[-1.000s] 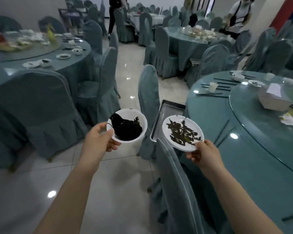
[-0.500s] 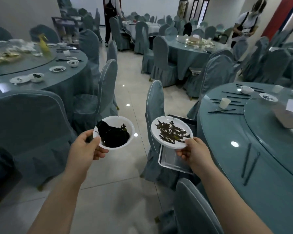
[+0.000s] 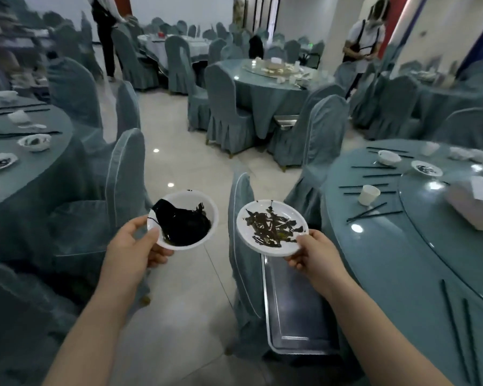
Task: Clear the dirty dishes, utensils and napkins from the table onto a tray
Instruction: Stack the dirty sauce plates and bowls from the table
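Observation:
My left hand [image 3: 133,247] grips the near rim of a white bowl [image 3: 183,220] with dark leftovers, held over the floor. My right hand [image 3: 314,256] pinches the edge of a white plate [image 3: 272,228] strewn with dark scraps, held above the far end of a steel tray [image 3: 296,310]. The tray lies on a covered chair seat beside the round teal table [image 3: 402,260] at right. On that table lie black chopsticks [image 3: 374,213], a white cup [image 3: 368,195], a small bowl [image 3: 389,157] and a dirty saucer [image 3: 426,168].
Covered chairs [image 3: 241,246] stand close on both sides of a tiled aisle. Another table [image 3: 25,162] at left holds dirty dishes and chopsticks. A white box [image 3: 477,199] sits on the right table's glass turntable. Two people [image 3: 363,43] stand far back among more tables.
The view has swung and advanced, so the tray now lies beneath the plate in my right hand. Both hands keep their dishes, held level.

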